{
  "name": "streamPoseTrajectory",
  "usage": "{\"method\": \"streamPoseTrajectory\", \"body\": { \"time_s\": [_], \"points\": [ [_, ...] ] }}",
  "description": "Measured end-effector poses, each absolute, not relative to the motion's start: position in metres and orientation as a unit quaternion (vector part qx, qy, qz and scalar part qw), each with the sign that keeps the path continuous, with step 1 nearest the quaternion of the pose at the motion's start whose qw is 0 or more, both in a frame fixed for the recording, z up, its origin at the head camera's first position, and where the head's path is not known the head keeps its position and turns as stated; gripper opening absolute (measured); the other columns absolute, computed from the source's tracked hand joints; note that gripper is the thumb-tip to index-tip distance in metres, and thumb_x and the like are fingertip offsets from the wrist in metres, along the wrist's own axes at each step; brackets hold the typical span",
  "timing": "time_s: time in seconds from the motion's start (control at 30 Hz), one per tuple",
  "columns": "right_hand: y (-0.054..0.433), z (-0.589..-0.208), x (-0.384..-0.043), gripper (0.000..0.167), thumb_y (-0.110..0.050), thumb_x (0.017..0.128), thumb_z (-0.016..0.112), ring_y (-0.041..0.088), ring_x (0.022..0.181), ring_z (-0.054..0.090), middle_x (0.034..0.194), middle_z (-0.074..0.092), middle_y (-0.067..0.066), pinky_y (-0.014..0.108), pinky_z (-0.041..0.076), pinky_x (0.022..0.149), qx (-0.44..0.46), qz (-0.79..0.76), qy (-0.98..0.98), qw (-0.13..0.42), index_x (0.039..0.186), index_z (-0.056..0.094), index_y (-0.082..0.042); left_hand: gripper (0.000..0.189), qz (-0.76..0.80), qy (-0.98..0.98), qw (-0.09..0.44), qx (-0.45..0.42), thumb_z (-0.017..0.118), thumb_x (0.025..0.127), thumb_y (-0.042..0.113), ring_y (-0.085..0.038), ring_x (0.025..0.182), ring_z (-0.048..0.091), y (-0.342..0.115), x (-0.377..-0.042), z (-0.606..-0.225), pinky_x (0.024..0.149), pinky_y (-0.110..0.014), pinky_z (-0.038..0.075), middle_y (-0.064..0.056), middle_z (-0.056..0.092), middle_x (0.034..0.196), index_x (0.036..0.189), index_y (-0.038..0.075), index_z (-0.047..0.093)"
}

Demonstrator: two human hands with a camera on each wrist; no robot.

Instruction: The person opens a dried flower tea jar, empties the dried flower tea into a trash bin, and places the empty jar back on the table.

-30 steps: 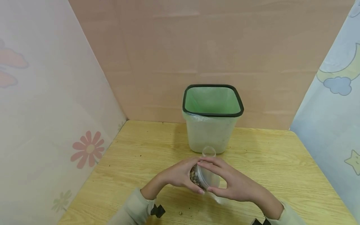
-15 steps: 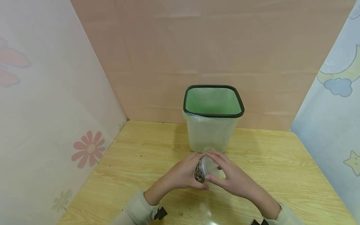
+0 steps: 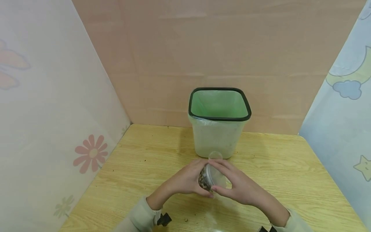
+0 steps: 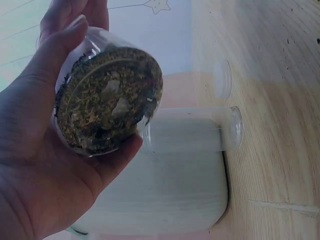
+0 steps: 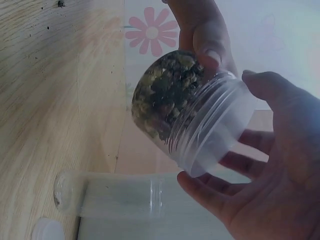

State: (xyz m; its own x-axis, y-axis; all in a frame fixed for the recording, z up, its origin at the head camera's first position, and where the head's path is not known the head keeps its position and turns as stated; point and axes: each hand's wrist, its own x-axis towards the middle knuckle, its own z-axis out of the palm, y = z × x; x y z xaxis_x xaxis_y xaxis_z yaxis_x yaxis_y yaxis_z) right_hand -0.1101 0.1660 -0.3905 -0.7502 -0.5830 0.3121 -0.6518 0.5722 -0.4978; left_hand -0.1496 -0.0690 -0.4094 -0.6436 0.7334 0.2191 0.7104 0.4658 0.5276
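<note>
A clear plastic jar [image 4: 110, 105], partly filled with dried, dark greenish-brown bits, is held tilted above the table. My left hand [image 3: 186, 180] grips its body, with thumb and fingers on opposite sides. At the other end, my right hand [image 3: 243, 187] holds the frosted lid [image 5: 220, 127] between thumb and fingertips. Screw ridges show where lid and body meet. Beyond the hands, a second clear jar [image 5: 115, 195] stands uncapped on the table, mostly hidden by the hands in the head view. Near it lies a loose, pale lid [image 4: 222, 79].
A square bin [image 3: 215, 138] with a black rim, green inside, stands behind the clear jar near the back wall. Small dark crumbs dot the wooden table [image 3: 145, 180], and one larger bit [image 3: 186, 220] lies near the front. Patterned sheets [image 3: 58, 129] flank both sides.
Both hands and the jar have shifted slightly away and up from their place one second ago. Right fingers have moved a little around the lid.
</note>
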Motion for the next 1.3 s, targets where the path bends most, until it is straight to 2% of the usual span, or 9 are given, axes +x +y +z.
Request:
{"method": "streamPoseTrajectory", "body": {
  "time_s": [0.17, 0.3, 0.43, 0.6, 0.7, 0.93, 1.17, 1.3],
  "points": [
    [0.168, -0.389, -0.109, 0.072, -0.040, 0.093, 0.074, 0.021, 0.140, 0.044, 0.156, 0.041, -0.005, 0.046, 0.050, 0.103, 0.401, 0.298, -0.864, 0.057, 0.155, 0.042, -0.024, 0.104, 0.324, 0.827, 0.063, 0.455, 0.089, 0.074, 0.049, -0.010, 0.133, 0.045, -0.075, -0.155, -0.412, 0.110, -0.034, 0.042, 0.006, 0.046, 0.151, 0.157, 0.021, 0.031],
    [0.170, -0.389, -0.108, 0.070, -0.036, 0.093, 0.074, 0.022, 0.141, 0.043, 0.157, 0.040, -0.001, 0.041, 0.049, 0.104, 0.439, 0.290, -0.848, 0.065, 0.154, 0.043, -0.022, 0.101, 0.349, 0.806, 0.103, 0.467, 0.089, 0.076, 0.043, -0.007, 0.127, 0.048, -0.078, -0.157, -0.412, 0.106, -0.030, 0.044, 0.007, 0.047, 0.148, 0.157, 0.025, 0.031],
    [0.171, -0.389, -0.107, 0.072, -0.034, 0.093, 0.075, 0.023, 0.141, 0.043, 0.158, 0.038, 0.001, 0.040, 0.049, 0.104, 0.444, 0.290, -0.846, 0.059, 0.155, 0.041, -0.021, 0.100, 0.353, 0.805, 0.114, 0.463, 0.087, 0.079, 0.043, -0.006, 0.125, 0.049, -0.079, -0.157, -0.413, 0.104, -0.029, 0.045, 0.006, 0.048, 0.146, 0.158, 0.026, 0.029],
    [0.169, -0.389, -0.109, 0.076, -0.037, 0.093, 0.074, 0.028, 0.143, 0.042, 0.162, 0.034, 0.003, 0.048, 0.050, 0.101, 0.395, 0.299, -0.867, 0.050, 0.158, 0.037, -0.024, 0.102, 0.331, 0.833, 0.077, 0.437, 0.085, 0.077, 0.052, -0.008, 0.128, 0.048, -0.074, -0.156, -0.414, 0.105, -0.030, 0.046, 0.007, 0.047, 0.147, 0.157, 0.023, 0.030],
    [0.168, -0.390, -0.112, 0.073, -0.039, 0.094, 0.073, 0.030, 0.140, 0.046, 0.159, 0.039, 0.006, 0.051, 0.051, 0.100, 0.358, 0.311, -0.879, 0.059, 0.157, 0.038, -0.024, 0.103, 0.318, 0.852, 0.044, 0.413, 0.087, 0.073, 0.055, -0.009, 0.126, 0.049, -0.070, -0.154, -0.413, 0.103, -0.030, 0.047, 0.007, 0.050, 0.143, 0.154, 0.020, 0.035],
    [0.166, -0.391, -0.116, 0.066, -0.037, 0.096, 0.070, 0.025, 0.124, 0.057, 0.146, 0.050, 0.004, 0.036, 0.057, 0.087, 0.315, 0.344, -0.882, 0.061, 0.154, 0.041, -0.023, 0.100, 0.273, 0.889, -0.003, 0.369, 0.089, 0.067, 0.058, -0.010, 0.112, 0.052, -0.064, -0.149, -0.413, 0.089, -0.025, 0.052, 0.004, 0.055, 0.128, 0.145, 0.014, 0.045],
    [0.165, -0.393, -0.116, 0.065, -0.039, 0.096, 0.069, 0.024, 0.118, 0.060, 0.143, 0.052, 0.007, 0.039, 0.058, 0.085, 0.304, 0.344, -0.887, 0.049, 0.153, 0.043, -0.020, 0.105, 0.227, 0.900, -0.033, 0.370, 0.090, 0.066, 0.059, -0.015, 0.122, 0.051, -0.060, -0.146, -0.412, 0.098, -0.030, 0.051, -0.001, 0.055, 0.135, 0.147, 0.011, 0.043],
    [0.165, -0.393, -0.116, 0.064, -0.039, 0.096, 0.070, 0.023, 0.119, 0.059, 0.143, 0.052, 0.004, 0.038, 0.058, 0.086, 0.311, 0.343, -0.885, 0.050, 0.152, 0.045, -0.018, 0.107, 0.240, 0.891, -0.022, 0.383, 0.088, 0.067, 0.060, -0.014, 0.125, 0.050, -0.062, -0.147, -0.411, 0.100, -0.030, 0.050, 0.000, 0.054, 0.138, 0.150, 0.012, 0.041]
  ]
}}
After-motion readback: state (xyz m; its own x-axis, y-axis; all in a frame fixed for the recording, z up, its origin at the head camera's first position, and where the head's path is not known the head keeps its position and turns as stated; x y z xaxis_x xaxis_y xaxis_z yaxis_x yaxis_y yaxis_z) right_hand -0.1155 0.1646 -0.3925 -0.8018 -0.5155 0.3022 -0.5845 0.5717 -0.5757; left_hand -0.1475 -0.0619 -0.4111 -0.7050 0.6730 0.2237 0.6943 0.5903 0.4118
